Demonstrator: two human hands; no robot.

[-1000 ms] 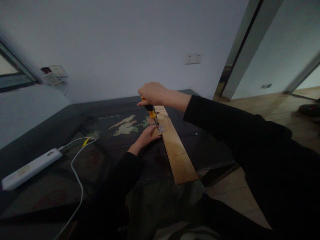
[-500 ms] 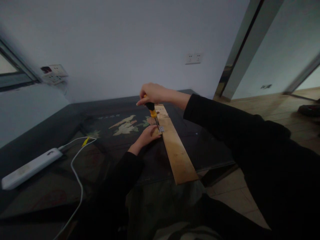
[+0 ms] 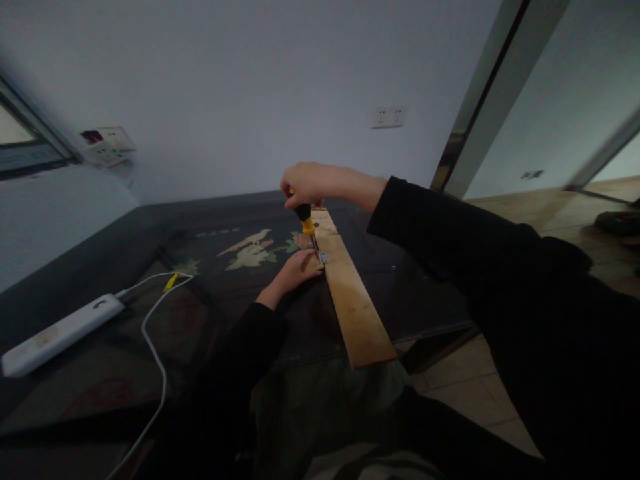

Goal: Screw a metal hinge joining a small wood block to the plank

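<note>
My right hand point(image 3: 307, 181) is closed around the top of a yellow-and-black screwdriver point(image 3: 308, 227). The screwdriver leans slightly, its tip down at a small metal hinge point(image 3: 324, 257). That hinge lies at the left edge of a long wooden board point(image 3: 358, 308) and reaches onto a small wooden piece point(image 3: 313, 265) beside it. With its fingers closed, my left hand point(image 3: 294, 272) grips this small piece just left of the hinge. The exact spot where the tip meets the hinge is too small to make out.
The dark table point(image 3: 420, 300) has a bird-and-flower picture point(image 3: 250, 253) on its top. To the left lies a white power strip point(image 3: 65, 333) with a white cable point(image 3: 159, 360) and yellow tag point(image 3: 171, 282). A wall point(image 3: 240, 100) with sockets point(image 3: 389, 117) stands behind.
My right hand has turned a little on the screwdriver handle, its fingers curling in closer, and the wrist has shifted slightly right. My left hand and the board stay in place.
</note>
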